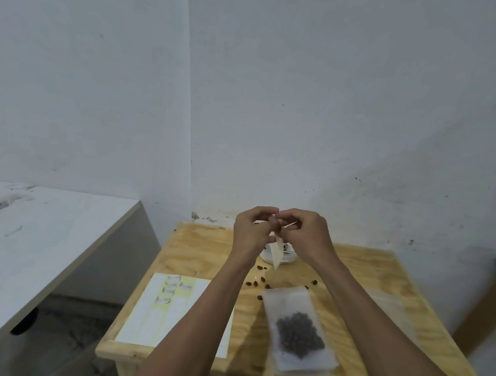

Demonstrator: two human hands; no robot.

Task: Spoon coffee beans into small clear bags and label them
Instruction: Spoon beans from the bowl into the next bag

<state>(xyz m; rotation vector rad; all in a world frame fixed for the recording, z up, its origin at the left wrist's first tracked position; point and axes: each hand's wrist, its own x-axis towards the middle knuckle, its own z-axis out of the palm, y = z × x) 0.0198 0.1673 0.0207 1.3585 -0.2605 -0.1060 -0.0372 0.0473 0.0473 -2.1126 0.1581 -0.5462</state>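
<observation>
Your fingers: both sets curled and meeting just above the centre of the frame, pinching a narrow pale label strip (276,251) between them. Your left hand (252,231) grips its upper end from the left; your right hand (304,233) pinches it from the right. The strip hangs down and slightly rightward from the pinch, its lower tip free in the air.

Directly behind and below the hands: a small white bowl (267,257), mostly hidden by them, standing on the wooden surface (205,253). Its contents cannot be made out.

Loose coffee beans (258,278): a scatter of dark beans on the surface, just below the bowl in the frame, between your two forearms, with a couple more to the right.

Filled bag (297,330): one small clear bag lying flat at lower centre-right, just right of your left forearm, a dark cluster of beans in its lower half. It rests on top of at least one more clear bag whose edge shows beneath.

Label sheet (164,312): a white and pale yellow sheet at lower left of the surface, partly covered by your left forearm, with several small curled pieces on its upper part.

Grey table (26,243): left edge of the frame, apart from the wooden surface.
</observation>
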